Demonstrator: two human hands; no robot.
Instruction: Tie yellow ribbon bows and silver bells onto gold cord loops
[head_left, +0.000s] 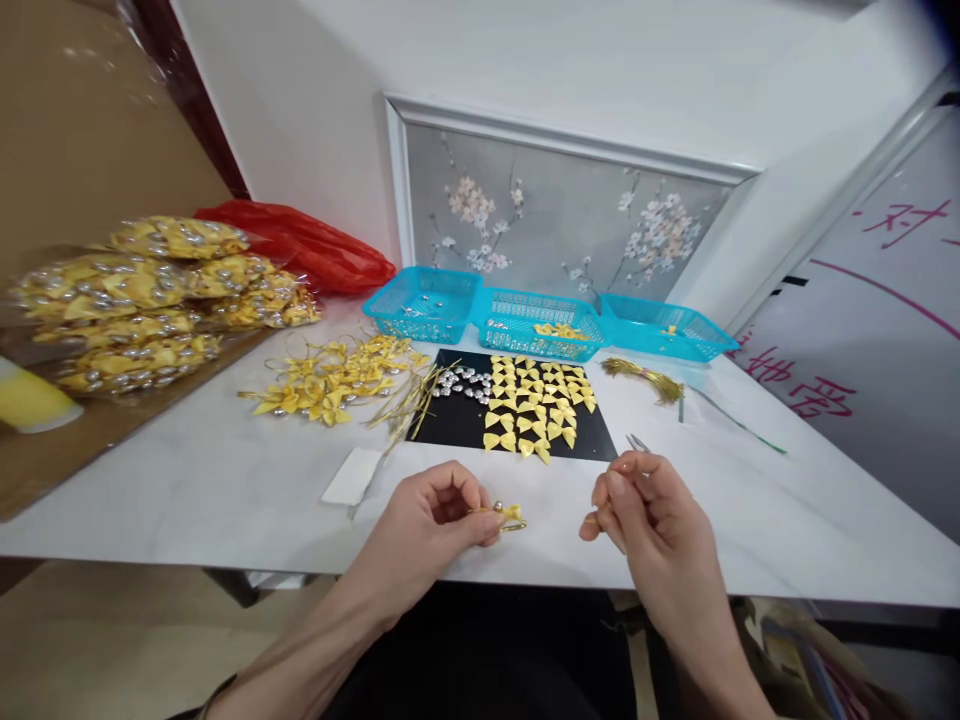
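My left hand [442,515] is closed in a pinch on a small yellow bow [511,512] with a silver bead [498,506] at it. A thin golden piece sticks out below the bow. To the right, my right hand [652,515] is raised over the table edge with thumb and finger pressed together. Whatever sits in that pinch is too fine to make out. Pointed metal tips [637,443] show just behind the right hand; whether it holds them I cannot tell. Ahead, a black mat [450,428] bears rows of yellow bows [531,408] and loose silver beads [463,382].
Finished yellow bow pieces [330,385] and golden ties [409,405] lie left of the mat, a white card [352,477] nearer. Blue baskets [427,330] line the wall. At right is a golden wire bundle [645,378]. Bagged pieces [112,290] and a red bag [307,245] are stacked left.
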